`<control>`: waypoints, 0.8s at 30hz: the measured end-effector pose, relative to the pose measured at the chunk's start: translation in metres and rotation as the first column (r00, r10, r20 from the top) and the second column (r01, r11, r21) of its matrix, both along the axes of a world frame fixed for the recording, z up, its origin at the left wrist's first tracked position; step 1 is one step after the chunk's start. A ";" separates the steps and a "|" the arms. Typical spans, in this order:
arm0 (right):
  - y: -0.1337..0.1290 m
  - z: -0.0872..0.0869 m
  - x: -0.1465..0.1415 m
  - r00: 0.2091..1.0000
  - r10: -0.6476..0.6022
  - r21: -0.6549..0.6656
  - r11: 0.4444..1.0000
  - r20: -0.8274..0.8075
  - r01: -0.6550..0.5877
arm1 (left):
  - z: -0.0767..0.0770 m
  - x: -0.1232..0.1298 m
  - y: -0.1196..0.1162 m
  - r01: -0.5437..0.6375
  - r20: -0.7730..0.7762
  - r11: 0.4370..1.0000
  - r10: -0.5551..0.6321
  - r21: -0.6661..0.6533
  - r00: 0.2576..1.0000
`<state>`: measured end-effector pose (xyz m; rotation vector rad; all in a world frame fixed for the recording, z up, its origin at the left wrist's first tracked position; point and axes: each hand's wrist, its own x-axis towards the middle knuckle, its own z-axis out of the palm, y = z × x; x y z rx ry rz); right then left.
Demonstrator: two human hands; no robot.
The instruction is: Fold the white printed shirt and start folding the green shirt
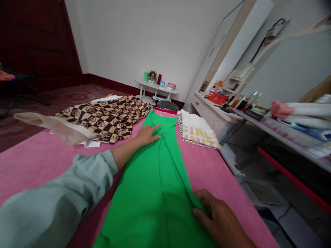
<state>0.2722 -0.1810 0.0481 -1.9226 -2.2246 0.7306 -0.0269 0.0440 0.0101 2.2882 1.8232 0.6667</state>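
A long green garment (155,179) lies stretched across a pink-covered surface, with a long seam or fold running down its middle. My left hand (148,135) rests on its upper part, fingers apart, thumb and forefinger beside some wrinkles in the cloth. At the near right edge, my right hand (214,213) pinches the green cloth between thumb and fingers. Brown and cream checked clothing (108,117) is spread to the left of my left hand. Folded white clothing with coloured lettering (198,129) sits to the right of the green garment's far end.
The pink cover (28,162) spreads under the clothes. A sheer beige piece (62,129) lies at left. Beyond stands a small white table (155,86) with a plant and cups. On the right are a dresser (209,110) with a red basket (217,97) and a cluttered table (287,134).
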 end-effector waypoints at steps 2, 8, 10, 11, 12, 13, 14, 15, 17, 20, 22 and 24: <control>-0.001 -0.001 0.001 0.996 -0.017 0.005 1.000 -0.087 0.017 | 0.007 0.006 0.015 -0.005 0.072 0.997 0.011 -0.080 0.997; -0.002 0.004 -0.003 0.900 -0.080 -0.081 0.995 -0.429 0.050 | 0.009 0.020 0.044 -0.054 0.178 0.992 0.075 -0.116 0.981; -0.001 0.008 -0.005 0.850 -0.107 -0.158 0.987 -0.516 0.029 | 0.008 0.022 0.047 -0.072 0.209 0.992 0.092 -0.099 0.974; -0.001 0.012 -0.007 0.826 -0.122 -0.189 0.982 -0.550 0.020 | 0.009 0.023 0.049 -0.079 0.225 0.993 0.097 -0.087 0.970; -0.001 0.016 -0.009 0.804 -0.139 -0.216 0.976 -0.578 0.014 | 0.012 0.024 0.051 -0.084 0.241 0.994 0.099 -0.073 0.965; 0.000 0.021 -0.012 0.783 -0.157 -0.242 0.970 -0.602 0.008 | 0.017 0.025 0.053 -0.088 0.256 0.995 0.100 -0.056 0.962; 0.000 0.026 -0.016 0.760 -0.178 -0.269 0.963 -0.624 0.005 | 0.023 0.025 0.055 -0.091 0.270 0.995 0.098 -0.037 0.958; 0.001 0.032 -0.021 0.735 -0.202 -0.300 0.954 -0.647 -0.002 | 0.031 0.026 0.059 -0.095 0.282 0.995 0.096 -0.016 0.955; 0.002 0.042 -0.033 0.684 -0.236 -0.361 0.932 -0.690 -0.043 | 0.048 0.026 0.066 -0.100 0.302 0.995 0.088 0.023 0.949; 0.005 0.045 -0.052 0.647 -0.203 -0.367 0.921 -0.736 -0.129 | 0.071 0.021 0.076 -0.107 0.315 0.992 0.082 0.063 0.945; 0.007 0.034 -0.064 0.660 -0.137 -0.344 0.919 -0.738 -0.194 | 0.078 0.015 0.080 -0.111 0.314 0.991 0.082 0.077 0.946; 0.008 0.015 -0.077 0.691 -0.063 -0.332 0.906 -0.720 -0.263 | 0.078 0.006 0.081 -0.121 0.306 0.989 0.090 0.085 0.948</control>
